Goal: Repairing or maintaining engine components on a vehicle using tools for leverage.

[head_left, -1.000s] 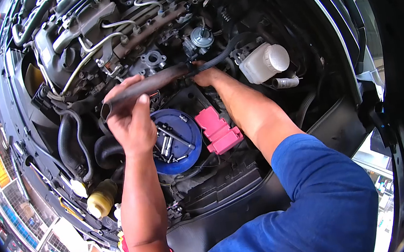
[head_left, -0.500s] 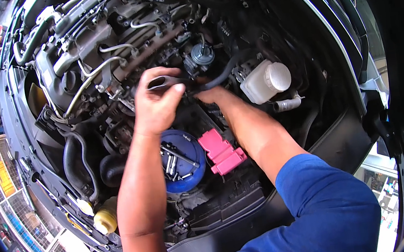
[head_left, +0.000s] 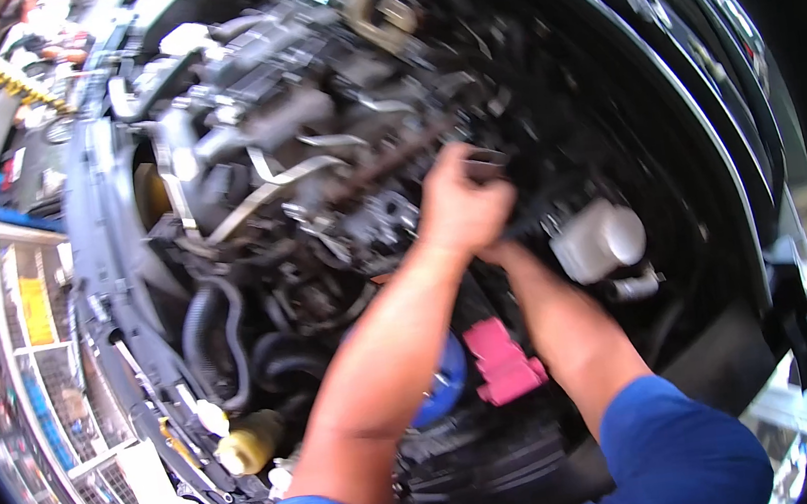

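My left hand (head_left: pixel 463 206) is wrapped round the open end of a dark hose (head_left: pixel 485 163) over the engine (head_left: pixel 286 115). My right hand (head_left: pixel 491 249) reaches in just below and behind it; its fingers are hidden and blurred. A white reservoir with a round cap (head_left: pixel 586 242) sits to the right of my hands. Below them are a pink plastic cover (head_left: pixel 503 361) and a blue round tray (head_left: pixel 445 388), the tray mostly behind my left forearm. Much of the engine is smeared by motion.
A yellowish reservoir (head_left: pixel 244 443) and a thick black hose (head_left: pixel 206 327) lie at the lower left. The car's body edge (head_left: pixel 662 59) curves round the bay on the right. A wire shelving unit (head_left: pixel 45 326) with parts stands outside the car at left.
My left hand has moved up and right with the hose, whose end is now more upright. The view has shifted, so the engine appears farther right and lower, and is blurred.
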`<state>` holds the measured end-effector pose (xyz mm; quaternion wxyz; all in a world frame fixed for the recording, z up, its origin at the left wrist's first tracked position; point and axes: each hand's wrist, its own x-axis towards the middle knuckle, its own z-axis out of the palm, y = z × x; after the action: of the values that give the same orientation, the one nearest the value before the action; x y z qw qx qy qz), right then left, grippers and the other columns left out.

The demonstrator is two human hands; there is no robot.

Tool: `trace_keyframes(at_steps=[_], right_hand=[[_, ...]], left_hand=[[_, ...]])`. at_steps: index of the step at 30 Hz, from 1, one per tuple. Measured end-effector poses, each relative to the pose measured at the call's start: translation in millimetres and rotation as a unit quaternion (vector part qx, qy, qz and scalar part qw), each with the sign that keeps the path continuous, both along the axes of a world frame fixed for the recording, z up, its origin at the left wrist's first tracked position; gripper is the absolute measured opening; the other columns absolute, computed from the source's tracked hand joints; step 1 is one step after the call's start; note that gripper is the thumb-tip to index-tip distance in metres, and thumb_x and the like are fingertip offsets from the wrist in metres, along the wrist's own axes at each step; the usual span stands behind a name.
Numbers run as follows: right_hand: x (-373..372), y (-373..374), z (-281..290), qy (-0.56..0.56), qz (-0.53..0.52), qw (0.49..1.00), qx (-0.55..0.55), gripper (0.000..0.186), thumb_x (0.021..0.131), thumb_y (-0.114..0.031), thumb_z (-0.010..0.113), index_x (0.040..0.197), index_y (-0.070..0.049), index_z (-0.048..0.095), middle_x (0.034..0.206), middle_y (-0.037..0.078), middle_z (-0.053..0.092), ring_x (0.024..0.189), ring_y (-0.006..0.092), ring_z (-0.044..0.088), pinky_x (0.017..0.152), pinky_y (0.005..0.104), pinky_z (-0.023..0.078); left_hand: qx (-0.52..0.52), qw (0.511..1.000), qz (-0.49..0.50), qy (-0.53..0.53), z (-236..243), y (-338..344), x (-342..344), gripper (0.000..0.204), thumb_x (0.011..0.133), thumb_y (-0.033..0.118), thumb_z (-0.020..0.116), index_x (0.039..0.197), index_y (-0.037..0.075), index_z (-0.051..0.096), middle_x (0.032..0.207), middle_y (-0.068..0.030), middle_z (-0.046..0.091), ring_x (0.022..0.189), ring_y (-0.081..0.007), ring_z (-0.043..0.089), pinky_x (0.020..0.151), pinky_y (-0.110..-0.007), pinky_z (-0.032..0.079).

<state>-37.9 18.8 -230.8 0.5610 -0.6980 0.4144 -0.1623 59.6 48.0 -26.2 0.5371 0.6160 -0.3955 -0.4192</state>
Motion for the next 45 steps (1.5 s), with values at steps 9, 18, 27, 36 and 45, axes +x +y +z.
trace_keyframes(at_steps=[9, 18, 27, 36, 45], right_hand=[[-46, 31, -23, -0.092, 0.02, 0.995, -0.023, 0.049, 0.082, -0.026, 0.074, 0.122, -0.003, 0.058, 0.121, 0.022, 0.064, 0.12, 0.0347, 0.059, 0.1, 0.0418, 0.045], [-35, -3, -54, -0.091, -0.045, 0.995, 0.016, 0.049, 0.082, -0.026, 0.073, 0.123, -0.003, 0.058, 0.12, 0.022, 0.064, 0.12, 0.0351, 0.059, 0.1, 0.0418, 0.045], [-86, -6, -95, -0.102, -0.117, 0.987, 0.042, 0.049, 0.083, -0.025, 0.073, 0.124, -0.003, 0.057, 0.119, 0.022, 0.065, 0.12, 0.0354, 0.059, 0.099, 0.0417, 0.045], [-47, 2, -15, 0.24, -0.021, 0.969, -0.064, 0.049, 0.083, -0.026, 0.072, 0.119, 0.001, 0.052, 0.118, 0.025, 0.064, 0.116, 0.0388, 0.061, 0.096, 0.0444, 0.048], [-77, 26, -48, 0.246, -0.025, 0.967, -0.057, 0.053, 0.082, -0.025, 0.073, 0.12, 0.003, 0.049, 0.114, 0.027, 0.065, 0.112, 0.0398, 0.062, 0.094, 0.0446, 0.049]], left_hand=[[-0.163, 0.985, 0.031, -0.038, -53, 50, -13, 0.021, 0.08, 0.006, 0.075, 0.097, 0.002, 0.062, 0.09, -0.0093, 0.066, 0.086, -0.0161, 0.065, 0.079, -0.03, 0.052], [-0.056, 0.987, -0.138, -0.055, -14, -32, -28, 0.034, 0.082, 0.024, 0.077, 0.101, -0.001, 0.065, 0.098, -0.0205, 0.07, 0.094, -0.0333, 0.069, 0.082, -0.038, 0.053], [-0.004, 0.98, -0.162, -0.119, -7, -32, -38, 0.04, 0.081, 0.033, 0.076, 0.1, -0.001, 0.066, 0.1, -0.0237, 0.068, 0.1, -0.0417, 0.064, 0.088, -0.045, 0.051], [-0.043, 0.92, -0.045, -0.388, -33, 96, 61, 0.031, 0.083, 0.033, 0.075, 0.105, 0.012, 0.069, 0.114, -0.0093, 0.064, 0.115, -0.0334, 0.054, 0.097, -0.046, 0.041], [-0.059, 0.983, -0.122, -0.123, -24, -61, -40, 0.027, 0.089, 0.024, 0.069, 0.093, -0.002, 0.062, 0.089, -0.0276, 0.066, 0.089, -0.0473, 0.063, 0.075, -0.047, 0.051]])
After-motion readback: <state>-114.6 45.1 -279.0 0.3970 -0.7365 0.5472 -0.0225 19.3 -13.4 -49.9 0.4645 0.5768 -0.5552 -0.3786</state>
